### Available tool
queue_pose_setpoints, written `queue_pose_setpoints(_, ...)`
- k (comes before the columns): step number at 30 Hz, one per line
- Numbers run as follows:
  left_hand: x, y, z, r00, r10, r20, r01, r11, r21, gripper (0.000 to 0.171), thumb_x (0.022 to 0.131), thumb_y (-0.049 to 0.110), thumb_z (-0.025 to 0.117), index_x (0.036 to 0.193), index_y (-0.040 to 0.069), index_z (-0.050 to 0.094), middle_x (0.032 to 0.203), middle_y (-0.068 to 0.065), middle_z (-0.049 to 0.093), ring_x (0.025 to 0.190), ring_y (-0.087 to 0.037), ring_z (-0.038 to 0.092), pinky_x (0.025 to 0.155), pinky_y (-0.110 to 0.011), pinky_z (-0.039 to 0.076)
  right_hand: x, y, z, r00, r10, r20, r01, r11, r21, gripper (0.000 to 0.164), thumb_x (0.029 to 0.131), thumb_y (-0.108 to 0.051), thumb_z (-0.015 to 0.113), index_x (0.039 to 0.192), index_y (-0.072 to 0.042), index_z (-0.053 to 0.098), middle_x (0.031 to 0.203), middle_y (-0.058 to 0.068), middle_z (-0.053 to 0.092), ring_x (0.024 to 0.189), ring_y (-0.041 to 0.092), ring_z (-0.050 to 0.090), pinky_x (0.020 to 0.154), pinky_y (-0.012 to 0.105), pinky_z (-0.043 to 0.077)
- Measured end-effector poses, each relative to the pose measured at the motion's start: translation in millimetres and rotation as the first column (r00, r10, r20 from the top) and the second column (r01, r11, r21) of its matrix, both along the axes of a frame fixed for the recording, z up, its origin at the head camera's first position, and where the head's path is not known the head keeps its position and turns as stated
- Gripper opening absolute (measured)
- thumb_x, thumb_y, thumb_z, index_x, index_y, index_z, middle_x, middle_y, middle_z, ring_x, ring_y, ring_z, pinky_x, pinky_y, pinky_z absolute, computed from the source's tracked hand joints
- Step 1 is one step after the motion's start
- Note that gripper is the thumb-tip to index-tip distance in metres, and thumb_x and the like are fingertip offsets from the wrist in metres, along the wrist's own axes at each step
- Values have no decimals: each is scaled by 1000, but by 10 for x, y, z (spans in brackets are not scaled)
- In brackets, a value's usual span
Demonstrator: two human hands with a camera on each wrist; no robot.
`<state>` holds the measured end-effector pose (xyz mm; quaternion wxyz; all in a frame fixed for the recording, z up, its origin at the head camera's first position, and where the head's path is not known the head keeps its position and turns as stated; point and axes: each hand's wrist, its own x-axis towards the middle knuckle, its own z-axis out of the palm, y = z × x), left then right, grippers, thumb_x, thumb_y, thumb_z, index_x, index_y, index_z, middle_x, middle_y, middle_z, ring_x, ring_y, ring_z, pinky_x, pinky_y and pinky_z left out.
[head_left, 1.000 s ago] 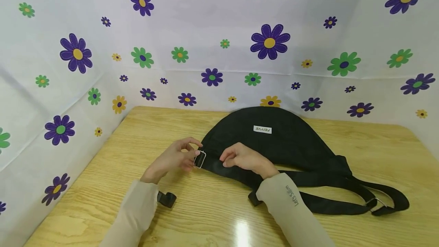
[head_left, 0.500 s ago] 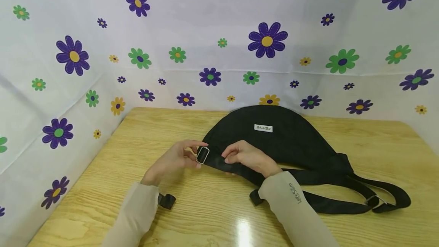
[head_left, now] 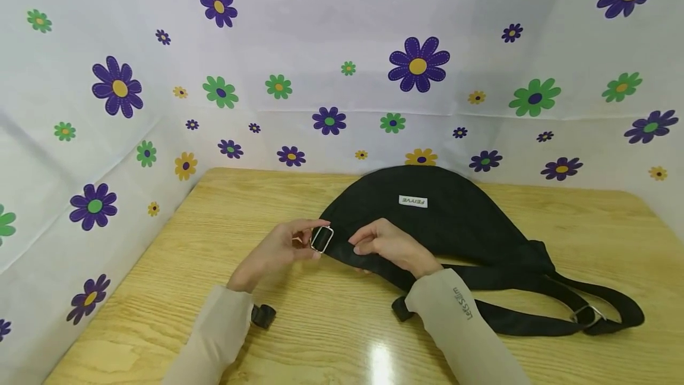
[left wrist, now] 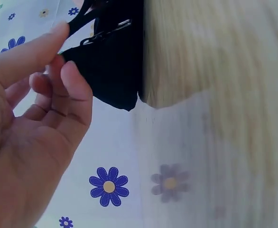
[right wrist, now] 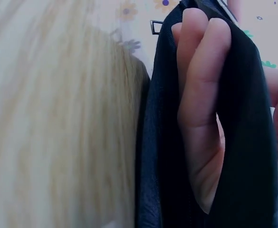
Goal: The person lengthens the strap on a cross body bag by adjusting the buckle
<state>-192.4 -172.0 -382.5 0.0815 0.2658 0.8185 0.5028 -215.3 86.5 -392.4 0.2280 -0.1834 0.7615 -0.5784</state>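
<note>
The left hand (head_left: 275,251) is pinching a metal buckle (head_left: 322,239) and the right hand (head_left: 398,248) is gripping its strap (head_left: 344,251), apparently adjusting the black bag (head_left: 438,224) lying on the tabletop (head_left: 320,349), the next move likely needing steady tension.

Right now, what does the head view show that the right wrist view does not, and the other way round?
Only the head view shows the white label on the black bag and the whole strap loop at far right.

Only the right wrist view shows, lengthwise, two fingers of the right hand behind the strap.

Both show black fabric, wooden table and flowered cloth.
</note>
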Motion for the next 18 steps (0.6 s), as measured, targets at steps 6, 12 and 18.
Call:
queue_pose_setpoints(6,11,19,-7,999,17,-37,-18,999,-38,53,89,-1,76,139,-3,59,83,-6,42,77,-20,42,66,-26,37,12,6,4,1000,-12,20,13,1000,-10,27,92,8,62,117,19,65,109,14,70,107,24,62,99,42,49)
queue_pose_setpoints(12,-13,-12,-10,999,-14,-49,14,1000,12,54,90,-2,74,141,-4,56,139,-20,47,125,-35,48,103,-48,46,-13,18,25,999,-6,43,8,999,-48,27,92,9,62,117,19,64,101,9,72,100,21,65,92,37,52)
queue_pose_setpoints(18,-40,-19,-1,997,-61,49,60,998,22,53,94,0,71,143,-6,52,148,-22,49,126,-38,55,95,-37,53,-5,8,14,996,-5,92,13,997,-77,27,92,11,60,117,19,63,94,6,71,82,18,67,71,31,57)
